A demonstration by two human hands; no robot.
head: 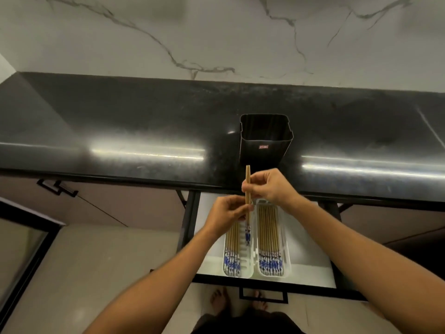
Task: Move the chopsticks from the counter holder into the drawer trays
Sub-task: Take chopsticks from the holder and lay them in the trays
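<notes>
Both hands hold one pair of wooden chopsticks (247, 179) with blue-patterned ends, upright over the open drawer (207, 256). My right hand (269, 186) pinches the pair near its upper part. My left hand (226, 213) grips it lower down. Below lie two white trays: the left tray (245, 261) holds several chopsticks on its left side, the right tray (287, 256) is filled with several. The black square holder (265, 141) stands on the counter just behind my hands; its inside looks dark and no chopsticks show in it.
The black glossy counter (144, 131) runs across the view below a marble wall. The drawer's front handle (263, 295) sits near my bare feet (219, 300). A cabinet handle (57, 188) is at the left under the counter edge.
</notes>
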